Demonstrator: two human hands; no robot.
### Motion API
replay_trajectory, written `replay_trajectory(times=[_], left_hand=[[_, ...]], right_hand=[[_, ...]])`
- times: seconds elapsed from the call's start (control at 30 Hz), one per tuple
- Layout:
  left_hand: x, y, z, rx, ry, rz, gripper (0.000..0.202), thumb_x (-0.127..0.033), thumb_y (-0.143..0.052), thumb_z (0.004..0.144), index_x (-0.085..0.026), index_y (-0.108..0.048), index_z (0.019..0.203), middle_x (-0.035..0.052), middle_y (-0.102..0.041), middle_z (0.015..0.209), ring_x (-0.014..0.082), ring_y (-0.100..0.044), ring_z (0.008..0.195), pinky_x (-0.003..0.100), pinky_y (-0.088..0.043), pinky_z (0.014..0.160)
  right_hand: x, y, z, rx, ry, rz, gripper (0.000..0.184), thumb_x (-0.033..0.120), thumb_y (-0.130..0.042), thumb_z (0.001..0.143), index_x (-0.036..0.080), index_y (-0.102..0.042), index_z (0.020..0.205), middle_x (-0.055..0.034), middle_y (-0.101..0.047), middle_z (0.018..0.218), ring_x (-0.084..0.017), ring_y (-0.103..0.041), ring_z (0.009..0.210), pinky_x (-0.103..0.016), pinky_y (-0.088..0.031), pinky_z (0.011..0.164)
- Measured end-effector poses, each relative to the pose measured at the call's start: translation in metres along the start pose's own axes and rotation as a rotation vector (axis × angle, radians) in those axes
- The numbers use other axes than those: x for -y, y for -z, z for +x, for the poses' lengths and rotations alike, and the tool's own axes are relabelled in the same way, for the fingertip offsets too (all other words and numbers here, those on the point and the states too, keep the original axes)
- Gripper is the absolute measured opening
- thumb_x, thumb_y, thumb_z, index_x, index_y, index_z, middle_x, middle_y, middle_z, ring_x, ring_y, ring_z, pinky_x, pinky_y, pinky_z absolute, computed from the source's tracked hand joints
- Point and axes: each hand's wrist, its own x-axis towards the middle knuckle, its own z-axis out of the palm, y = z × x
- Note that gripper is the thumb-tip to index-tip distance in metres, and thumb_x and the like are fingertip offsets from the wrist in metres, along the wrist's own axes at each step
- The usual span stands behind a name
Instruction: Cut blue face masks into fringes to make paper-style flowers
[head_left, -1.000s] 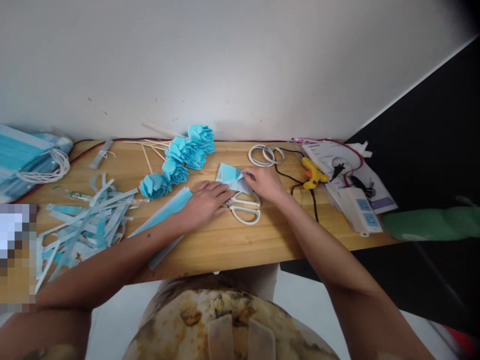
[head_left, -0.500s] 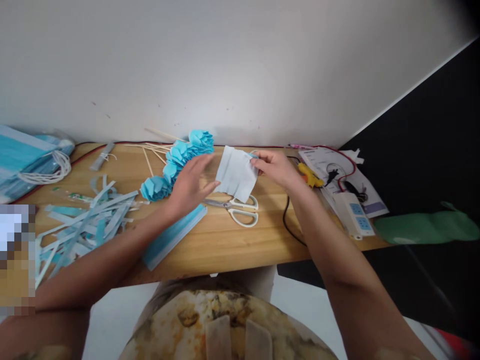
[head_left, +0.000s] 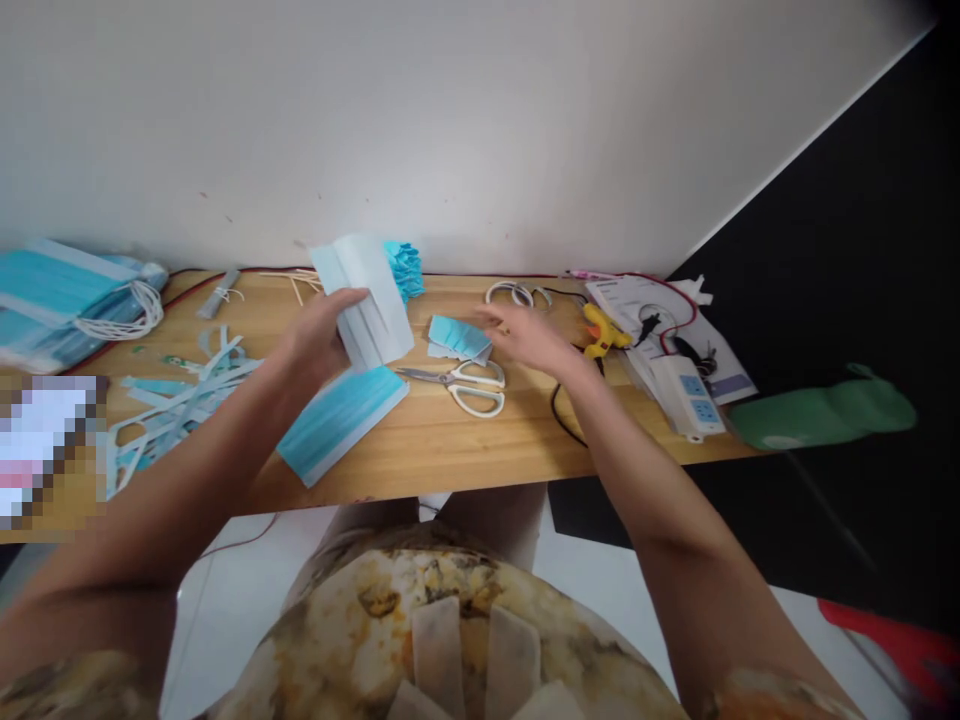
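Note:
My left hand (head_left: pixel 319 332) holds a pale blue mask sheet (head_left: pixel 365 297) up above the wooden table (head_left: pixel 450 440), thumb on its front. My right hand (head_left: pixel 525 340) hovers open over the table, fingers spread, just right of a small folded blue piece (head_left: pixel 457 338). White-handled scissors (head_left: pixel 465 385) lie below that piece. A blue face mask (head_left: pixel 337 420) lies flat under my left wrist. Blue mask flowers (head_left: pixel 405 265) peek out behind the held sheet.
Cut blue strips (head_left: pixel 180 400) litter the left side, with a stack of masks (head_left: pixel 67 300) at the far left. A yellow glue gun (head_left: pixel 604 332), white ear loops (head_left: pixel 514 293), a power strip (head_left: pixel 686 397) and papers (head_left: pixel 660 315) sit at the right. A green object (head_left: pixel 817 415) lies beyond the table edge.
The sheet passed from my right hand to my left, which carried it up and left. My right hand let go and opened. A folded blue piece now shows on the table.

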Motion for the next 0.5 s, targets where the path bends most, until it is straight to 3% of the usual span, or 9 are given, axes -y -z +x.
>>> replay_trajectory(times=[0.1,0.2,0.27,0.4,0.5], left_hand=[[0.001,0.012,-0.006,-0.043,0.094,-0.037,0.011,-0.015,-0.058,0.084,-0.010,-0.067,0.090,0.0056,-0.072,0.073,0.0180,-0.069,0.065,0.029,-0.060,0.071],[0.006,0.011,-0.009,-0.047,0.096,-0.096,0.016,-0.013,-0.051,0.089,-0.010,-0.067,0.094,0.0058,-0.073,0.074,0.0180,-0.071,0.073,0.028,-0.060,0.078],[0.009,0.008,-0.009,-0.052,0.077,-0.131,0.017,-0.012,-0.050,0.091,-0.011,-0.067,0.097,0.0056,-0.075,0.079,0.0181,-0.072,0.081,0.030,-0.059,0.087],[0.015,0.009,-0.007,-0.028,0.020,-0.161,0.022,-0.018,-0.051,0.094,-0.009,-0.066,0.108,0.0107,-0.078,0.093,0.0232,-0.074,0.092,0.041,-0.056,0.098],[0.022,0.013,-0.003,0.077,0.010,-0.182,0.031,-0.024,-0.052,0.094,-0.008,-0.064,0.117,0.0157,-0.077,0.105,0.0270,-0.074,0.097,0.045,-0.055,0.098]], right_hand=[[-0.009,-0.016,-0.012,0.145,0.075,-0.150,0.051,0.007,-0.054,0.084,0.017,-0.065,0.133,-0.0129,-0.070,0.131,-0.027,-0.065,0.117,-0.037,-0.047,0.099],[-0.016,-0.034,-0.009,0.095,0.090,-0.150,0.046,0.007,-0.051,0.085,0.017,-0.069,0.125,-0.0115,-0.070,0.131,-0.025,-0.064,0.119,-0.035,-0.045,0.100],[-0.019,-0.039,-0.003,0.032,0.066,-0.073,0.034,0.013,-0.049,0.090,0.017,-0.073,0.113,-0.0104,-0.074,0.120,-0.023,-0.066,0.111,-0.033,-0.046,0.096],[-0.012,-0.018,-0.001,-0.143,-0.054,0.214,0.024,0.031,-0.052,0.089,0.016,-0.070,0.082,-0.0052,-0.071,0.081,-0.019,-0.062,0.075,-0.032,-0.047,0.076],[0.013,0.010,-0.011,-0.251,-0.058,0.595,0.025,0.045,-0.060,0.085,0.021,-0.068,0.082,-0.0018,-0.068,0.082,-0.018,-0.060,0.076,-0.031,-0.048,0.075]])
